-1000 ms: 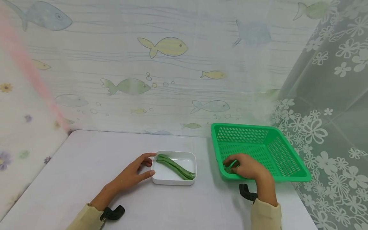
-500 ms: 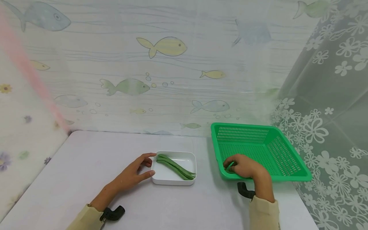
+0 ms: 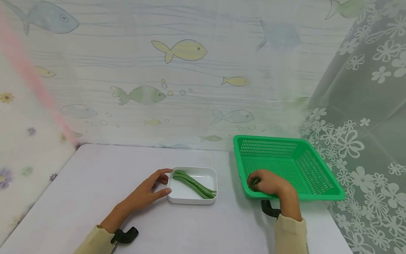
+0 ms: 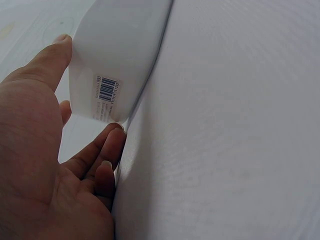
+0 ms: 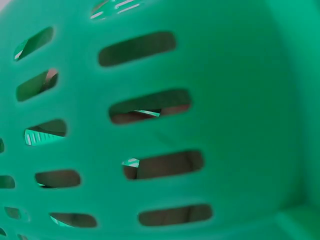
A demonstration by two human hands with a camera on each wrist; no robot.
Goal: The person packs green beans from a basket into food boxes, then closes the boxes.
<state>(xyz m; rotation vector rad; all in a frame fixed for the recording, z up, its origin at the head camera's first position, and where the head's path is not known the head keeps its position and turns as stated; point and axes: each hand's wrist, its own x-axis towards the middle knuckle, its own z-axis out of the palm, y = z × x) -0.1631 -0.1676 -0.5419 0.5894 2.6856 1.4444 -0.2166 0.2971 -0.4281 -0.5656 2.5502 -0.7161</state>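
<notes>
A white rectangular dish stands on the table with several green beans lying diagonally in it. My left hand rests at its left side, index finger at the back corner and thumb at the front one. In the left wrist view, fingers and thumb touch the dish wall, which bears a barcode label. My right hand reaches into the near left corner of a green basket, fingers curled. A slim green bean shows between fingers and thumb, mostly hidden. The basket wall covers most of the right wrist view.
Both containers share a white-covered table, the basket to the right of the dish. A fish-patterned curtain hangs behind the table. Flowered sheer fabric hangs close to the basket's right side.
My right hand's fingers have drawn closer together around the green bean, and the wrist has shifted slightly left. My left hand and the dish have stayed put.
</notes>
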